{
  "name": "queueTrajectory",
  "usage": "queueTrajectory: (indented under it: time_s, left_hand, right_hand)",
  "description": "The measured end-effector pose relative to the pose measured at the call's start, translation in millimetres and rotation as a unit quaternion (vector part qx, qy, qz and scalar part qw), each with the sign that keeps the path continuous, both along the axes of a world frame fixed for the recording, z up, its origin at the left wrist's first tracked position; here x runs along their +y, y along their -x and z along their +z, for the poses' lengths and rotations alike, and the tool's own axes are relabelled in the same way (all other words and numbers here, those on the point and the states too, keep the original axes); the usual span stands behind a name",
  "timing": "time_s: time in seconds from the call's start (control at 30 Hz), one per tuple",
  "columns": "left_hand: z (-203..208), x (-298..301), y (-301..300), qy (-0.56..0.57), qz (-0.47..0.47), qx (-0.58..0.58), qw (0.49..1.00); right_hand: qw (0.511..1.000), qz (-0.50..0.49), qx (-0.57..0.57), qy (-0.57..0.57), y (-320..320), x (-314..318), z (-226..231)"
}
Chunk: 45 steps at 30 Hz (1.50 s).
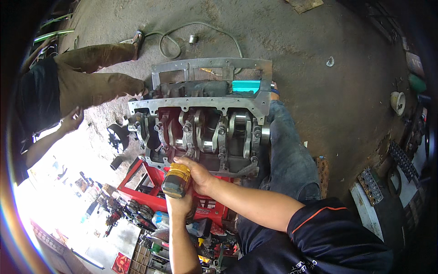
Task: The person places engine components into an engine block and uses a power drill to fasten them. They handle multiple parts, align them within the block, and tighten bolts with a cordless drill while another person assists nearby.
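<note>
A yellow and black cordless power tool [177, 178] is held at the near edge of an engine block [191, 104]. My right hand [197, 174] closes round its right side, fingers reaching over its far end. My left hand [181, 205] meets the tool from below, its fingers mostly hidden behind the tool body. The tool's working tip is out of sight. In the open block lies a crankshaft [200, 132] with shiny journals, under a row of bolted bearing caps [221, 137].
A red metal stand [148, 182] is below the block. Beyond the block are a metal frame [212, 62], a teal piece [246, 86] and a hose [203, 26]. Another person [82, 86] stands at the left. Tools and parts crowd the lower left; cylinder-head parts [370, 185] lie right.
</note>
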<state>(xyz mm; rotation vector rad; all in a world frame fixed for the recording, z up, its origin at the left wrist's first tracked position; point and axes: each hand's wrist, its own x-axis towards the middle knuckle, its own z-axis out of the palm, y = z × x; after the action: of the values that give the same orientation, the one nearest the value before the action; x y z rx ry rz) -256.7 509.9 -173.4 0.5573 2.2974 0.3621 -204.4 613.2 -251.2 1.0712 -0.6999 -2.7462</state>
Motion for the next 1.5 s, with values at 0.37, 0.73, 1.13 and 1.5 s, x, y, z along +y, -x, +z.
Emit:
queueTrajectory:
  time_s: [0.37, 0.73, 1.13, 1.5]
  left_hand:
    - [41.3, 21.6, -16.8, 0.052, 0.156, -0.023, 0.986]
    - [17.1, 58.0, 23.0, 0.029, 0.039, 0.025, 0.999]
    - [16.7, 80.9, 94.6, 0.184, -0.194, -0.031, 0.963]
    - [1.6, 88.0, 46.4, 0.024, -0.104, 0.003, 0.994]
  right_hand:
    - [0.994, 0.031, -0.083, -0.062, 14.2, 22.5, 44.7]
    - [0.994, -0.031, -0.066, -0.082, 31.0, 64.4, 24.3]
    - [0.993, -0.08, -0.039, -0.082, 35.4, 62.7, 9.4]
    - [0.998, -0.053, -0.017, -0.034, 35.6, 68.0, -2.4]
